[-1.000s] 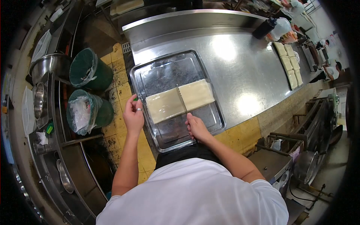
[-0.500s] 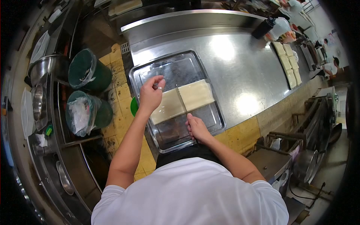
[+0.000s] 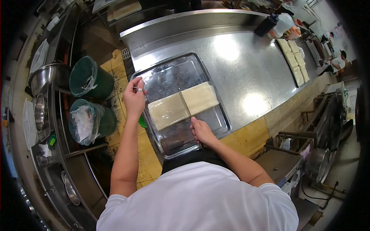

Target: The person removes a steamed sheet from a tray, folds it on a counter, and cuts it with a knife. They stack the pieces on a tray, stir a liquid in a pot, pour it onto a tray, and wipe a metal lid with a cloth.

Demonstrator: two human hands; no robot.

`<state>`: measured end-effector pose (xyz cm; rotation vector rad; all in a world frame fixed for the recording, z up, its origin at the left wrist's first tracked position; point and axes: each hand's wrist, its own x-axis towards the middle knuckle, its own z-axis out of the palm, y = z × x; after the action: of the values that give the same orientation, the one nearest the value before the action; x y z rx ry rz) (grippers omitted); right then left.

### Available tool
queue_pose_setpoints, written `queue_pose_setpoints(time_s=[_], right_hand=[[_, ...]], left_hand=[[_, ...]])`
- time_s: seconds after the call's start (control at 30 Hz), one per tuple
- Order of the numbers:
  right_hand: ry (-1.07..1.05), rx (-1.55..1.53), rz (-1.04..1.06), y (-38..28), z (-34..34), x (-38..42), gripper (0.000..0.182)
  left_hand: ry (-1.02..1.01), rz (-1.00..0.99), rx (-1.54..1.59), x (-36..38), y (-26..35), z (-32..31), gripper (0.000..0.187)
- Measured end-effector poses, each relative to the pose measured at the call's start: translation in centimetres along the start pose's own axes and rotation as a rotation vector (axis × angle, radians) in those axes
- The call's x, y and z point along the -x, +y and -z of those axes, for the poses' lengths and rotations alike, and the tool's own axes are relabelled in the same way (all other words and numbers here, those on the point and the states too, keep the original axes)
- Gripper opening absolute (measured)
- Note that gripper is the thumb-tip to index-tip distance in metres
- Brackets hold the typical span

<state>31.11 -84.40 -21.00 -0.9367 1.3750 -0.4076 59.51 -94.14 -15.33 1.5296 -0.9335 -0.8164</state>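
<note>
A pale cream slab, smooth and rectangular, lies across a shiny metal tray. My right hand grips a knife by its handle at the slab's near edge. The narrow blade runs away from me across the slab, between its left part and its right part. Over the tray's left rim is my left hand, with a ring on one finger. Its fingers are loosely bent and apart, with nothing seen in them, left of the slab.
Several pale blocks rest in two rows at the right of the steel counter. A dark bottle and plastic bags stand behind them. Two green bins line the yellow tiled floor on my left. Another person is far right.
My left hand has moved left, from above the slab's left end to the tray's left rim. My right hand and the knife stay nearly where they were; the view has shifted slightly.
</note>
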Motion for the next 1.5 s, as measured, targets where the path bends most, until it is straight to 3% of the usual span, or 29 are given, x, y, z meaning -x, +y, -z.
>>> queue_pose_setpoints(time_s=[0.6,0.77,0.8,0.93,1.13,1.5], right_hand=[[0.029,0.095,0.064,1.1,0.2,-0.6,0.074],[0.015,0.099,0.047,0.9,0.2,-0.3,0.073],[0.008,0.090,0.027,0.7,0.1,-0.1,0.073],[0.038,0.133,0.077,1.9,0.2,-0.8,0.072],[0.045,0.132,0.082,2.7,0.0,-1.0,0.072],[0.066,0.194,0.150,3.9,-0.1,-2.2,0.070]], left_hand=[[0.068,-0.016,0.050,-1.0,0.1,1.4,0.024],[-0.178,0.060,-0.075,-0.1,-1.7,-2.7,0.028],[-0.265,-0.035,-0.169,-0.2,-3.6,-3.8,0.032],[-0.293,-0.132,-0.287,2.2,-2.9,-8.9,0.034],[-0.467,-0.026,-0.375,1.6,-3.3,-10.0,0.030],[-0.394,0.028,-0.372,1.8,-4.4,-10.1,0.023]])
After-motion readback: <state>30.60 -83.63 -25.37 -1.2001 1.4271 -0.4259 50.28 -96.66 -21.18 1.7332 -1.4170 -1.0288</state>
